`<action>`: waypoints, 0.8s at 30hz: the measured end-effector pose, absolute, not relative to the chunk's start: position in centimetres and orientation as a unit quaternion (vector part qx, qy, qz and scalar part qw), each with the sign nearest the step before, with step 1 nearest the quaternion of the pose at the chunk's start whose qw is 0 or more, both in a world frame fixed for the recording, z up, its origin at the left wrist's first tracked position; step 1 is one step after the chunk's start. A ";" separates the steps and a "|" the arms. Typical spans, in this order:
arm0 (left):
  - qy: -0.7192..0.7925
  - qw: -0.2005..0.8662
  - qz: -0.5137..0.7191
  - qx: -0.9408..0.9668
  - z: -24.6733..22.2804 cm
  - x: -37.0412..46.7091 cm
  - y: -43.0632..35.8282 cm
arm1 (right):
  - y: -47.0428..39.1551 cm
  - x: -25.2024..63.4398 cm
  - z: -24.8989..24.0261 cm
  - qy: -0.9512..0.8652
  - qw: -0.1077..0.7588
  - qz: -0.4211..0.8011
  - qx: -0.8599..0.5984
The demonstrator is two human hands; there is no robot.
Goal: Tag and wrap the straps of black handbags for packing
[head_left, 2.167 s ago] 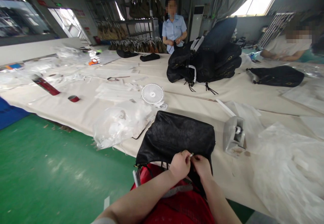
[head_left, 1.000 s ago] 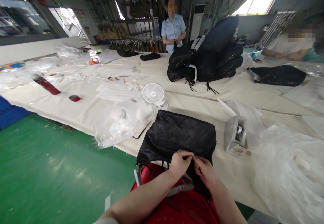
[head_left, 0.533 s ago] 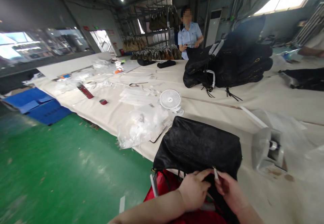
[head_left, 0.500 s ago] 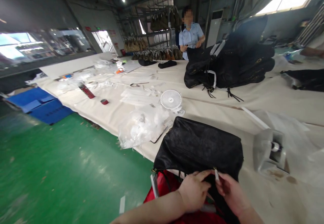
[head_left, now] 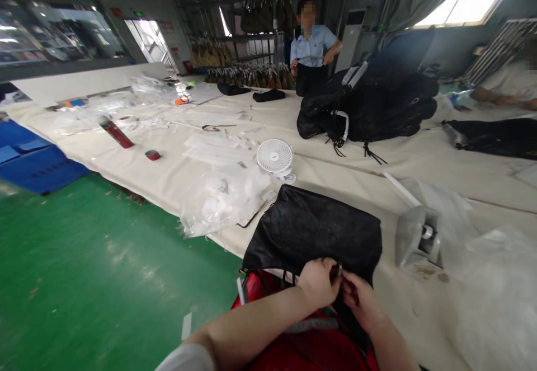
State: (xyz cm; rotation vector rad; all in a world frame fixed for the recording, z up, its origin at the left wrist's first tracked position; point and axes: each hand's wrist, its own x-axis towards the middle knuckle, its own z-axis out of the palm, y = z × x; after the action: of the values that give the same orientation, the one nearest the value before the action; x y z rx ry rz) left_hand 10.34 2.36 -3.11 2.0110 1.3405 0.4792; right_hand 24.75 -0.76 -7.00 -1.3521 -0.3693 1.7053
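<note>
Red cloth point(head_left: 302, 348) nearest; left hand point(head_left: 321, 281) and right hand point(head_left: 361, 301) both pinched on a small piece point(head_left: 339, 270) at the bag's point(head_left: 323, 220) near side. Being tiny, it could slip; bag, at table's point(head_left: 168, 181) edge, could slide off if tugged.

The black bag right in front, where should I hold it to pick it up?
Maybe hold the black bag by its two short ends, one hand coming from each side. It lies wide and looks soft, so holding both ends should stop it sagging to one side. The near edge is busy: the left hand and right hand are there, close together.
</note>
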 end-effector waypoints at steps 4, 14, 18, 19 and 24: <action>0.510 0.314 0.185 0.779 -3.7 10.7 2.5 | -0.9 24.7 -6.8 -0.157 0.448 0.687 -0.551; 0.490 0.254 0.176 0.815 -4.0 9.7 2.7 | -0.6 25.1 -6.3 -0.119 0.429 0.730 -0.518; 0.494 0.268 0.177 0.808 -4.0 10.0 2.6 | -0.2 24.0 -6.0 -0.152 0.419 0.674 -0.589; 0.504 0.285 0.184 0.794 -4.1 10.2 2.6 | -0.1 23.7 -6.0 -0.159 0.428 0.653 -0.604; 0.510 0.485 0.240 0.668 -4.5 11.1 2.5 | -0.2 22.8 -6.2 -0.151 0.495 0.602 -0.608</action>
State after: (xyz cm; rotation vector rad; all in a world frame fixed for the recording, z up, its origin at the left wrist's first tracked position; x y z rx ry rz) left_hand 11.06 2.49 -4.48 1.6269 1.2420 0.5843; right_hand 22.78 -0.21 -6.19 -1.4747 -0.3654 1.4581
